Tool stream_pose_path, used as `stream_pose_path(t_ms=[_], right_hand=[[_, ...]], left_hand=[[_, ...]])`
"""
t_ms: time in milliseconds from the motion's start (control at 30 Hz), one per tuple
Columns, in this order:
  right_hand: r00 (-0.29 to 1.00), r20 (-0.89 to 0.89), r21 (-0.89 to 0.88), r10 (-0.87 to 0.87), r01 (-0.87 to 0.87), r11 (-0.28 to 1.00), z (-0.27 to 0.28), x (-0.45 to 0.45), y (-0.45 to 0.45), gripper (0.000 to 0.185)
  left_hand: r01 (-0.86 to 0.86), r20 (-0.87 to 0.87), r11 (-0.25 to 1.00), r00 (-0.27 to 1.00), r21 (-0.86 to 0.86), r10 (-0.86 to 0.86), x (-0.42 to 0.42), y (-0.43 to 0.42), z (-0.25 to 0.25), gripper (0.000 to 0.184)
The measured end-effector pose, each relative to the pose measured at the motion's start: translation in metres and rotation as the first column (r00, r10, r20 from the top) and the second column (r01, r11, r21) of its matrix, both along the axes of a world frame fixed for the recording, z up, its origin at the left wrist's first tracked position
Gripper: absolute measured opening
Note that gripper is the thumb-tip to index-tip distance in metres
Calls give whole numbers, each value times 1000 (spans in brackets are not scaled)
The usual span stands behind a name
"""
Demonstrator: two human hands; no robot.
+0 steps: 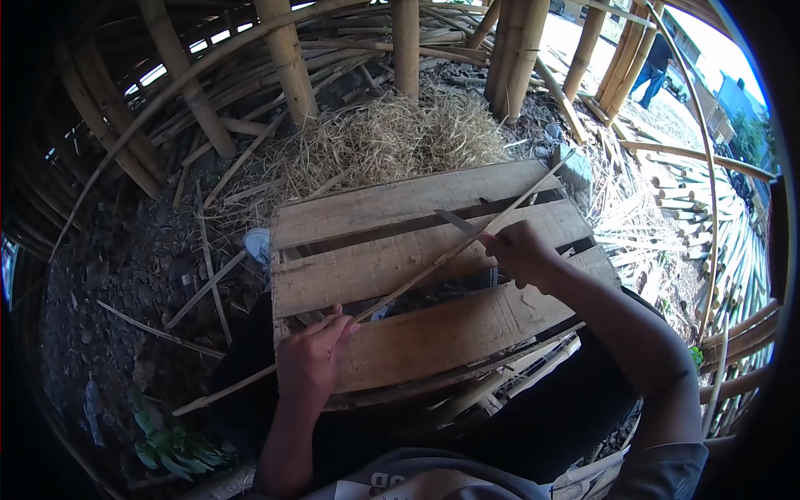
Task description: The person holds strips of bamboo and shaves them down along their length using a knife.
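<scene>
A long, thin bamboo strip (417, 279) slants over a slatted wooden crate (433, 333), from the lower left up to the right. My left hand (315, 354) is closed around the strip near the crate's left edge, and the strip's lower end sticks out beyond it. In my right hand (521, 257) is a knife (457, 222), its blade pointing up and left across the strip. The fingers are wrapped round the knife's handle, which they mostly hide. Whether the blade touches the strip I cannot tell.
Dry shavings (392, 142) are heaped behind the crate. Bamboo posts (406, 50) stand at the back, and cut bamboo poles (737, 250) lie at the right. A leafy plant (179, 446) is at lower left. Another person (654, 71) stands far off at the upper right.
</scene>
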State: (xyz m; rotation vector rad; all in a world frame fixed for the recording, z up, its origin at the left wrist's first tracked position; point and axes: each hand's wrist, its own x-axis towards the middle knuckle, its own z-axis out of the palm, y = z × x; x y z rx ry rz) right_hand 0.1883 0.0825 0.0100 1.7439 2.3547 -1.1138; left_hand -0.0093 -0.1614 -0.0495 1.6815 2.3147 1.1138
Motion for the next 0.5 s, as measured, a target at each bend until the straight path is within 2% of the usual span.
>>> stream_pose_path(t_ms=[33, 67, 133, 200, 267, 333, 367, 400, 467, 500], right_hand=[[997, -70, -64, -14, 10, 998, -14, 6, 22, 47], [989, -131, -53, -71, 64, 997, -24, 15, 42, 47], [999, 25, 158, -33, 28, 987, -13, 12, 40, 45], [999, -29, -72, 41, -43, 996, 8, 2, 5, 44], [999, -38, -103, -18, 14, 995, -8, 4, 14, 44], [985, -145, -207, -92, 61, 976, -13, 17, 42, 45], [988, -63, -111, -144, 136, 984, -20, 19, 57, 47], [988, -64, -112, -143, 135, 984, -22, 15, 47, 47], [992, -108, -139, -60, 45, 989, -20, -3, 7, 47], [989, -95, -73, -109, 102, 992, 8, -15, -24, 45]], left_hand=[[-17, 18, 1000, 1000, -23, 17, 2, 2, 2, 19], [-39, 35, 998, 999, -45, 40, 3, 3, 3, 19], [-43, 22, 998, 999, -51, 45, 4, 2, 3, 19], [-42, 6, 998, 999, -49, 42, 2, 3, 2, 19], [-63, 56, 997, 996, -44, 65, -2, 3, -2, 19], [-83, 44, 994, 995, -73, 86, -3, 4, -2, 19], [-105, 29, 990, 994, -95, 108, -3, 6, -1, 19], [-106, 28, 990, 994, -96, 109, -4, 6, -1, 19], [-86, 47, 993, 995, -85, 90, -5, 8, -1, 20], [-84, 47, 993, 995, -83, 88, -4, 9, -1, 20]])
